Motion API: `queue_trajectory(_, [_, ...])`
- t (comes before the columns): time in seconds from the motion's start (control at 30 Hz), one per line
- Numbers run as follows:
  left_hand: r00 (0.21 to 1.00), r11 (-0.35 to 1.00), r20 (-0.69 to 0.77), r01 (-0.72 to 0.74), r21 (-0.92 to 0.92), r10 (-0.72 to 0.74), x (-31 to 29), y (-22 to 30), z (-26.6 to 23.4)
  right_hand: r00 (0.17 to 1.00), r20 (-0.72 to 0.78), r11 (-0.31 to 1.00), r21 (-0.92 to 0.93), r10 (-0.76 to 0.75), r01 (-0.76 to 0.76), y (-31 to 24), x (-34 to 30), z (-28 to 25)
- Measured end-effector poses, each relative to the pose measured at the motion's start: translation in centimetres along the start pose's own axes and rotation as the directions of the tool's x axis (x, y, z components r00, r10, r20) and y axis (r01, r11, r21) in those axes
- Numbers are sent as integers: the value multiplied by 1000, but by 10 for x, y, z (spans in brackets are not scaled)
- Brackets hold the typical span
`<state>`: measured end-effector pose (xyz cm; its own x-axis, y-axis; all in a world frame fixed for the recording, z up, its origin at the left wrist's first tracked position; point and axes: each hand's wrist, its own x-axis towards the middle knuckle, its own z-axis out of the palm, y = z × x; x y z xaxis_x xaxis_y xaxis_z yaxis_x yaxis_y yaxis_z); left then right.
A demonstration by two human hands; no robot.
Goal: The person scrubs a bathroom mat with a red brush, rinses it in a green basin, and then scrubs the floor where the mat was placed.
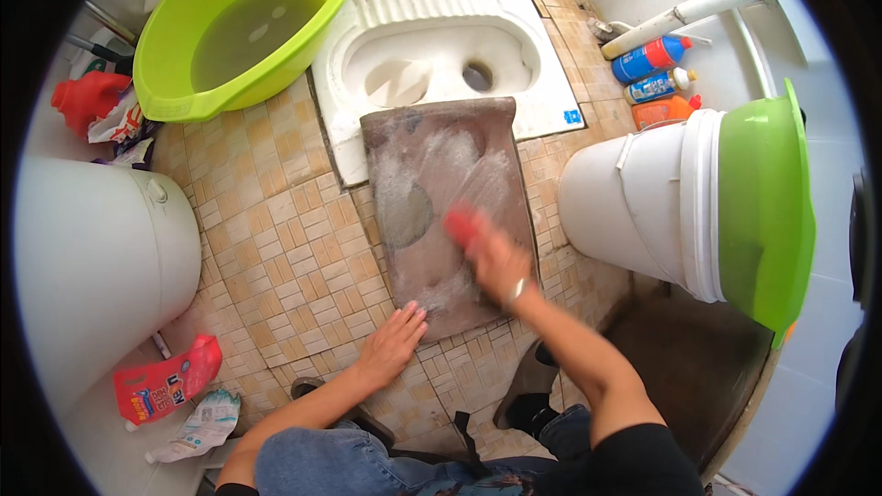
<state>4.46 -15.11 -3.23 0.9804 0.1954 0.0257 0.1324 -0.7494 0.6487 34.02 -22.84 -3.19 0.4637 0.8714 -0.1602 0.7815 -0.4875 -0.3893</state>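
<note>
A brown mat [441, 266] streaked with whitish suds lies on the floor, its far end overlapping the white squat toilet [367, 142]. My right hand [501, 264] is closed around a red scrub brush [465, 224] over the middle of the mat. Motion smears the brush, and its bristles cannot be made out. At the mat's near left corner, my left hand [393, 345] lies flat with fingers stretched out, the fingertips on the mat's edge. It holds nothing.
A lime-green basin [156, 96] of murky water stands far left. White buckets [625, 207] and a green basin [763, 211] are at the right, near several bottles [650, 60]. A white appliance [101, 257] and a red pouch [170, 381] sit left.
</note>
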Motion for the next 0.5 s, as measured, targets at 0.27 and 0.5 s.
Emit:
queue_trajectory(0.27, [998, 998, -8, -60, -25, 60, 22, 11, -1, 917, -242, 923, -144, 317, -357, 68, 79, -56])
queue_trajectory(0.5, [989, 999, -142, -34, 0, 33, -1, -1, 6, 988, 139, 996, 75, -68, 58, -59, -107, 19])
